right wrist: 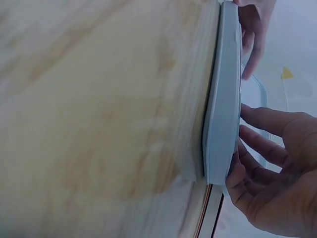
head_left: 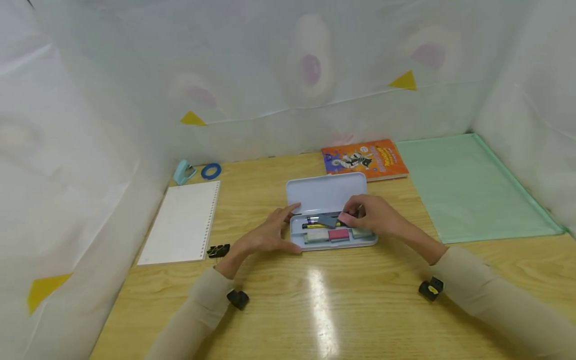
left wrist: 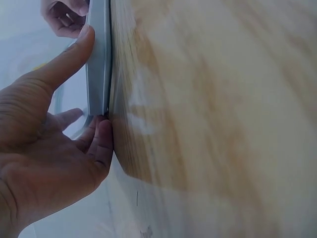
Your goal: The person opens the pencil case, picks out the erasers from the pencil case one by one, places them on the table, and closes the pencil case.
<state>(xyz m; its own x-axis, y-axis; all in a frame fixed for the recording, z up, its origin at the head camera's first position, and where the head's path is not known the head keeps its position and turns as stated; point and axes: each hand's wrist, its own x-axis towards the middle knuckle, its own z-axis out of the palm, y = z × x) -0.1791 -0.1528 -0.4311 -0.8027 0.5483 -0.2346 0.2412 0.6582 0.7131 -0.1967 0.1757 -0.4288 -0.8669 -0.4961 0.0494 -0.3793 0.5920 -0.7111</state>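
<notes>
A pale blue pencil case (head_left: pixel 297 245) lies with its lid (head_left: pixel 326 192) raised at the back. My left hand (head_left: pixel 267 235) holds its left end, thumb at the front edge and fingers around the end, as the left wrist view shows. My right hand (head_left: pixel 371 215) reaches over the right end with bent fingers, the thumb tip beside a grey block (head_left: pixel 327 221); I cannot tell whether it pinches anything. A yellow-and-black pencil (head_left: pixel 315 226) lies under that block. Along the front sit a red block (head_left: pixel 338 234) and a whitish-green block (head_left: pixel 317 236), resembling erasers.
An orange book (head_left: pixel 387 160) lies behind the case, a green translucent mat (head_left: pixel 481 190) to the right. On the left are a spiral notebook (head_left: pixel 182 222), a black binder clip (head_left: pixel 218 251), a blue tape ring (head_left: pixel 211 171) and a turquoise stapler-like item (head_left: pixel 181 172). White sheeting encloses the table.
</notes>
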